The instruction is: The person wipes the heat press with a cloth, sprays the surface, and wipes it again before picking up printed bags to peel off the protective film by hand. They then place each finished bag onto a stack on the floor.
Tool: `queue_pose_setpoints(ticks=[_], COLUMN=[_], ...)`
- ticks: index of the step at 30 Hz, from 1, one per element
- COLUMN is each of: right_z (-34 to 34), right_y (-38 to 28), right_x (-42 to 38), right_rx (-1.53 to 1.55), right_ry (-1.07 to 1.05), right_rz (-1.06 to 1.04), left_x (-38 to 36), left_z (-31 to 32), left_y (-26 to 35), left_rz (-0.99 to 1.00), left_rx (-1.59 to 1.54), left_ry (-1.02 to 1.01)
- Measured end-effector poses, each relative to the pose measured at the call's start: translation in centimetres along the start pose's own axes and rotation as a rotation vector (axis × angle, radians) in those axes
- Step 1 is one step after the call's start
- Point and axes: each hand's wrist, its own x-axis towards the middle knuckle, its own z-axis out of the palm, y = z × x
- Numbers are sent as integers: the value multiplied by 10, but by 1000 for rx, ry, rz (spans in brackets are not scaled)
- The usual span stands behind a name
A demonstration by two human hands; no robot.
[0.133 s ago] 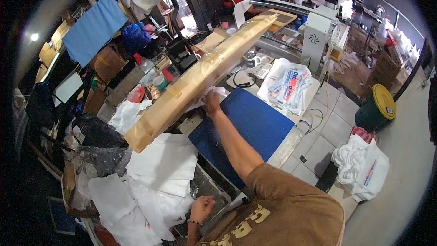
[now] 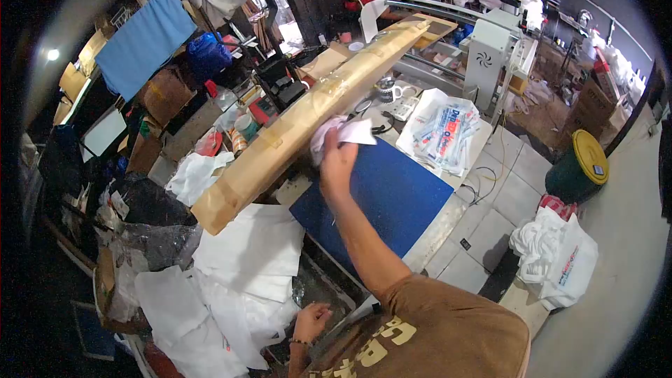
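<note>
My right hand grips a crumpled white cloth, bunched under the fingers with one corner sticking out to the right. The cloth is at the underside of a long beam wrapped in brown paper and tape, which slants across the view. Below this hand lies a flat blue board. My left hand, a beaded bracelet at its wrist, is low beside my body with its fingers loosely curled together and nothing seen in them. Near it lie white fabric bags in a loose pile.
Printed white bags in plastic lie right of the board, near a mug. A white machine housing stands behind. More white bags and a green bin with yellow lid are at right. Clutter fills the left side.
My right hand has come up and slightly right from under the beam's edge, bringing the white cloth more fully into view. My left hand has barely moved.
</note>
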Motion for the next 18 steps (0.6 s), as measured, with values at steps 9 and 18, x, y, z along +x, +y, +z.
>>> queue_pose_setpoints(ticks=[9, 18], right_z=[-50, -72], right_y=[165, 185], right_x=[92, 155], right_rx=[-507, 216], right_ry=[179, 15], right_rz=[-454, -11], left_x=[6, -37], left_z=[-6, 8], left_y=[2, -10], left_rz=[36, -163], left_rx=[12, 25], left_ry=[0, -45])
